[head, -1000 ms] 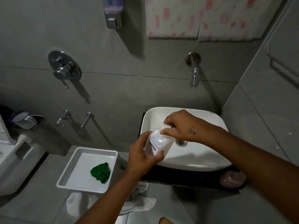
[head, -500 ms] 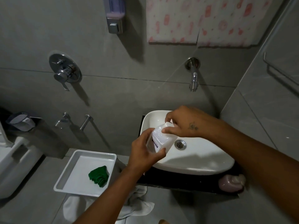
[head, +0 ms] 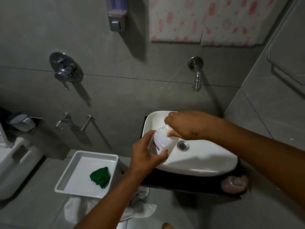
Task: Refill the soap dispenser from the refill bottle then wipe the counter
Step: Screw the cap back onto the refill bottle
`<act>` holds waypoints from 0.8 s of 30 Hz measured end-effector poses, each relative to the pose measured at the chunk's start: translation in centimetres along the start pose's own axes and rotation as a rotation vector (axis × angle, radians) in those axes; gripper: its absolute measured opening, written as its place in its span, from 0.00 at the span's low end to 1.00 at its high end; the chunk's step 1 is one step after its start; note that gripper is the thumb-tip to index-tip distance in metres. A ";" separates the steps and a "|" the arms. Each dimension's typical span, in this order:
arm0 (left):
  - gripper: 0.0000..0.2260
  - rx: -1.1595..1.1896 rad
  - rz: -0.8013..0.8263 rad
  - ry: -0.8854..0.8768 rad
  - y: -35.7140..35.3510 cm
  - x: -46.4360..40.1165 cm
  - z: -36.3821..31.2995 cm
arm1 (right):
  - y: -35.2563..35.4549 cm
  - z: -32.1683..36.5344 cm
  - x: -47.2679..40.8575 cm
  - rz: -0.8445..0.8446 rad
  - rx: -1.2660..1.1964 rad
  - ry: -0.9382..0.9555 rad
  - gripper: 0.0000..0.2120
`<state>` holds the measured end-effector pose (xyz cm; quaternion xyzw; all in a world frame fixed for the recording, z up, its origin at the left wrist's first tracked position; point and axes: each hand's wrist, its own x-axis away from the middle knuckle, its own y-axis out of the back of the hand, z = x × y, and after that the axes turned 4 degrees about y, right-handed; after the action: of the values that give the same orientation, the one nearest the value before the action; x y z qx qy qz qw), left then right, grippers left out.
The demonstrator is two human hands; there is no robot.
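Observation:
My left hand (head: 145,154) grips the body of a white refill bottle (head: 162,141) over the left part of the white basin (head: 206,164). My right hand (head: 183,126) closes its fingers round the bottle's cap at the top. A pink soap dispenser (head: 233,184) lies on the black counter (head: 181,184) at the basin's front right corner. A wall-mounted soap dispenser (head: 116,14) with purple liquid hangs high on the tiled wall. A green cloth (head: 100,176) lies in a white tray (head: 66,184) to the left.
A wall tap (head: 197,78) sticks out above the basin. A shower mixer (head: 66,71) and two small taps (head: 74,121) are on the wall to the left. A toilet (head: 14,162) stands at far left. A white towel (head: 140,207) lies below the tray.
The view has tilted upward slightly, so everything sits lower in the frame. My right hand has shifted on the bottle's cap while my left hand keeps holding the bottle.

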<state>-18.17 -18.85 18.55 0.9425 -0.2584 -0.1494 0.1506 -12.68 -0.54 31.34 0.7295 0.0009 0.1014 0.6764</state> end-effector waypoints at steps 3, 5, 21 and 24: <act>0.30 0.000 0.008 0.012 0.0 0.4 0.2 | -0.3 -0.2 0.3 0.000 -0.019 0.054 0.16; 0.30 0.009 0.011 0.000 0.1 0.5 0.0 | 0.4 -0.6 0.6 0.002 -0.115 0.051 0.18; 0.31 0.036 0.098 -0.067 0.5 -0.4 -1.0 | 3.1 -1.2 1.1 0.073 -0.170 0.166 0.16; 0.31 0.039 0.064 -0.076 0.2 -0.5 -1.1 | 2.9 -0.9 1.3 0.043 -0.112 0.069 0.16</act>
<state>-18.27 -18.53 19.69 0.9301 -0.2969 -0.1753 0.1269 -11.94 0.23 34.46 0.6866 0.0028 0.1409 0.7133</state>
